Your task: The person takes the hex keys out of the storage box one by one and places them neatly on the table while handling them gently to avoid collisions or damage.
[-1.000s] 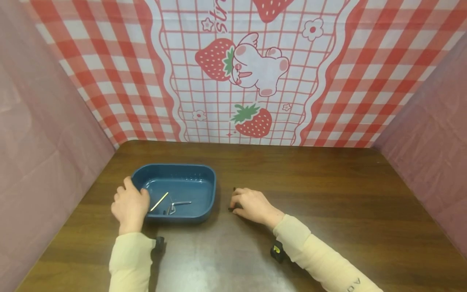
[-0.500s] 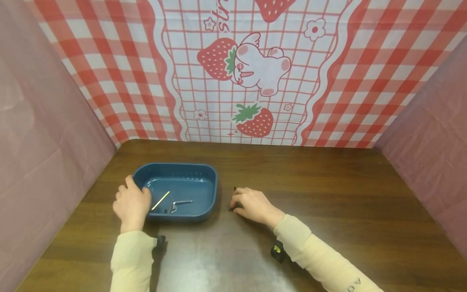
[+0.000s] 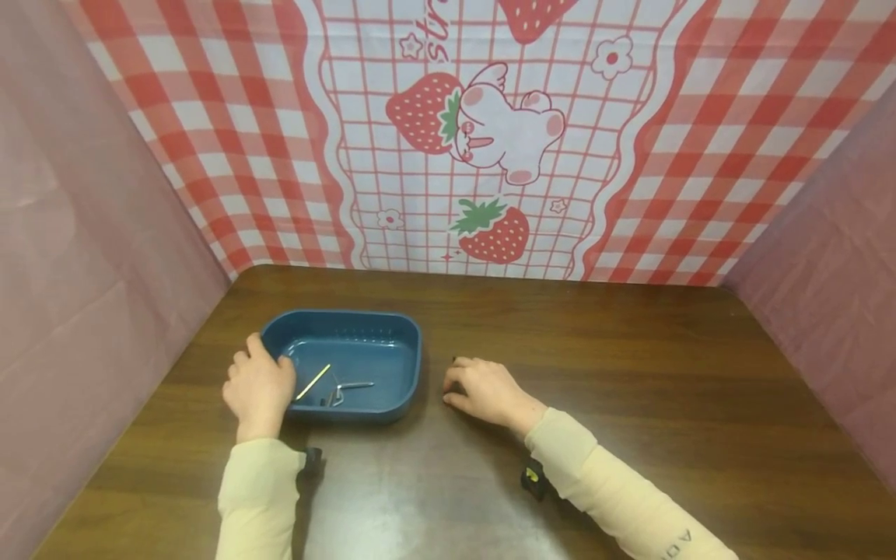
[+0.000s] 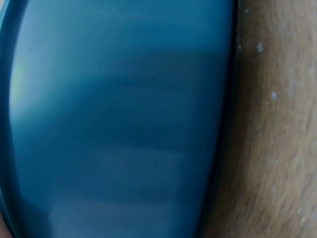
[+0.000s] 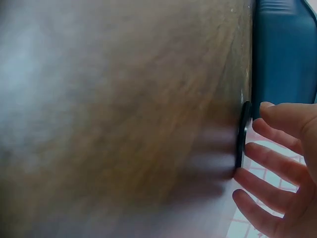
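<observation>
At lower centre, right hand (image 3: 486, 391) sits spread by slim black piece (image 5: 242, 136), probably light, stiff, best pinched mid-length; left hand (image 3: 259, 391) grips blue tray (image 3: 414, 362).

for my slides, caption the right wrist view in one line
Spread-fingered right hand at a thin black bar on a wood-grain table, blue container beyond.

Blue tub (image 4: 114, 124), side wall, close up; at right, wooden table (image 4: 277, 158) with pale specks; lower left corner, sliver of left hand (image 4: 4, 230).
</observation>
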`<state>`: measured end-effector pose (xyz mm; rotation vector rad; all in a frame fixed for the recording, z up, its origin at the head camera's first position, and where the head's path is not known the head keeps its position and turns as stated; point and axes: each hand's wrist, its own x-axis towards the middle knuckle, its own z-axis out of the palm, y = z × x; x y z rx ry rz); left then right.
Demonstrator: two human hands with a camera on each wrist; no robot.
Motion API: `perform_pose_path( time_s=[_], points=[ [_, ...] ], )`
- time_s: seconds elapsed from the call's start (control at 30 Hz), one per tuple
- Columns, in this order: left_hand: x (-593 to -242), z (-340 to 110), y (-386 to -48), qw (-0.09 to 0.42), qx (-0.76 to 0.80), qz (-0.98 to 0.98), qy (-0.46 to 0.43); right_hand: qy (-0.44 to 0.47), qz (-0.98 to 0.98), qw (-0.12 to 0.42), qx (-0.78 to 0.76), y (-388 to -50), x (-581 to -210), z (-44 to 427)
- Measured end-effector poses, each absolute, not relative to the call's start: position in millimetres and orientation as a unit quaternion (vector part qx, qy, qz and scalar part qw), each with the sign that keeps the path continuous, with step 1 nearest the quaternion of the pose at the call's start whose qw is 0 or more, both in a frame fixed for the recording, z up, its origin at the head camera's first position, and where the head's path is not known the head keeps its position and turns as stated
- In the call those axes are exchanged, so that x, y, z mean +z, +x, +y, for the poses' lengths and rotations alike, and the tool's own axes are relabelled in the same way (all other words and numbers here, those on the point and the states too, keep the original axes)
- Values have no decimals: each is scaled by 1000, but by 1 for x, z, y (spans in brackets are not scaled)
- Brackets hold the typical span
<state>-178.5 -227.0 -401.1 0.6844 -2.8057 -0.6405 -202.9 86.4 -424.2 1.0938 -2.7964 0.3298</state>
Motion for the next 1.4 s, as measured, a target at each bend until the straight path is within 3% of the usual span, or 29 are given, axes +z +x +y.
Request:
perform_pose_path(
  time_s=[0.17, 0.47, 0.63, 0.83, 1.13, 1.4],
  points=[
    [-401, -226, -178, 88, -219, -943, 233, 349, -926, 73, 123, -204, -422, 83],
    [-401, -227, -179, 86, -216, -945, 232, 329, -906, 207, 168, -213, -405, 62],
    [-401, -226, -180, 87, -215, -945, 229, 347, -895, 222, 168, -212, -391, 39],
    [-401, -226, -180, 88, -218, -944, 230, 371, -897, 197, 137, -210, -386, 10],
    [-400, -227, -178, 89, -218, -943, 234, 370, -923, 96, 51, -209, -393, -28],
    [-401, -226, -180, 90, -217, -943, 233, 372, -927, 54, 10, -212, -398, -43]
  ],
)
